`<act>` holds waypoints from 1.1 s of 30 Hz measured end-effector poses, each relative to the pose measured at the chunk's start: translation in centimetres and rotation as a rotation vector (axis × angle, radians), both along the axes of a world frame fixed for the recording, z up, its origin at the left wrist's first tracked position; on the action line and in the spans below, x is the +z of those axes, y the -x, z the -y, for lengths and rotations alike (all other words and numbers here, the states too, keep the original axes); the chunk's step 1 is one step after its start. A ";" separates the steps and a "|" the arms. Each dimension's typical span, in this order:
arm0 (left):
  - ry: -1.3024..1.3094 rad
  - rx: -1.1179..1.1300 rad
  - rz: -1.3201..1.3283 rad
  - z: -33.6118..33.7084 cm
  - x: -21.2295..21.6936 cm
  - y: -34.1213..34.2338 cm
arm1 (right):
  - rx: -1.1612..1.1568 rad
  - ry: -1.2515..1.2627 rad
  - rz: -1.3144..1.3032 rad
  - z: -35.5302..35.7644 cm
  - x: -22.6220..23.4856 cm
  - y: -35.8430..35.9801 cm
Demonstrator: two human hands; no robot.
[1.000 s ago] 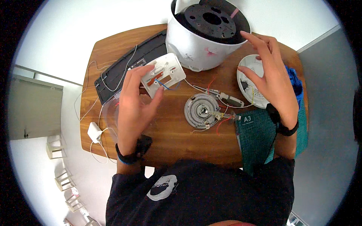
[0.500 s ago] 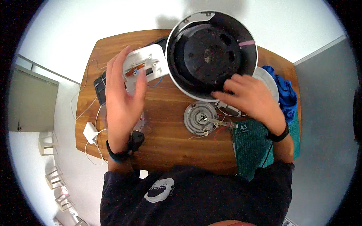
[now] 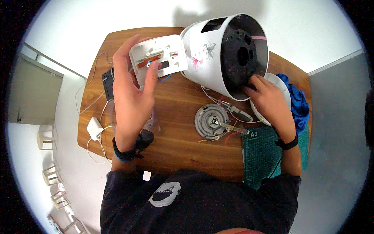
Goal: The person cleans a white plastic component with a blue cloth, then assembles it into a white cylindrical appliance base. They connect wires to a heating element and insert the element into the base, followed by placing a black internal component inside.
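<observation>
While the left hand (image 3: 134, 95) is pinching a white panel housing (image 3: 167, 52) between thumb and fingers over the far-left part of the tabletop (image 3: 179, 150), the right hand (image 3: 269, 102) is curling its fingers over the rim of a tilted, flower-printed white rice-cooker shell (image 3: 210, 56) near the far edge, though whether they are gripping it I cannot tell. Around the middle, a round metal heating plate (image 3: 205, 121) is lying beside a screwdriver (image 3: 240, 113), while a green cutting mat (image 3: 259, 156) is covering the near right corner and a blue cloth (image 3: 297, 104) is lying along the right edge.
</observation>
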State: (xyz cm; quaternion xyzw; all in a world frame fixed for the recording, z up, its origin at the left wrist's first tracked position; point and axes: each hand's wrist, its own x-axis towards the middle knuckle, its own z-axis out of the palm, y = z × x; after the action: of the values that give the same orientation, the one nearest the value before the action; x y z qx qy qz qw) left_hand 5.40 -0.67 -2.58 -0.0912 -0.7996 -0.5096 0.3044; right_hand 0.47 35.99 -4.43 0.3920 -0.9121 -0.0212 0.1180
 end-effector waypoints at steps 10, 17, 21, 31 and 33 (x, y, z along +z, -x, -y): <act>0.113 -0.029 -0.094 -1.0 1.4 0.6 | -0.013 0.029 0.353 0.8 -3.7 -1.1; 0.081 -0.156 -0.069 -3.0 2.4 0.6 | -0.039 0.039 0.563 1.1 -3.3 -1.7; 0.097 -0.237 -0.059 -3.8 2.8 0.8 | -0.033 0.031 0.586 1.3 -2.2 -1.6; 0.098 -0.389 0.157 -6.3 4.8 1.3 | -0.037 0.069 0.728 -3.1 5.6 -2.0; 0.041 -0.430 0.187 -6.9 5.0 1.4 | -0.059 0.257 0.630 -3.9 7.4 -2.4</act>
State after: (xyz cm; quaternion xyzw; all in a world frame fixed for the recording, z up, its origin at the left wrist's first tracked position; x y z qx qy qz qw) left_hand 3.97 6.28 2.41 -0.2178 -0.7967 -0.5526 0.1116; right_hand 2.91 39.94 3.00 0.3347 -0.9099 0.2126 -0.1217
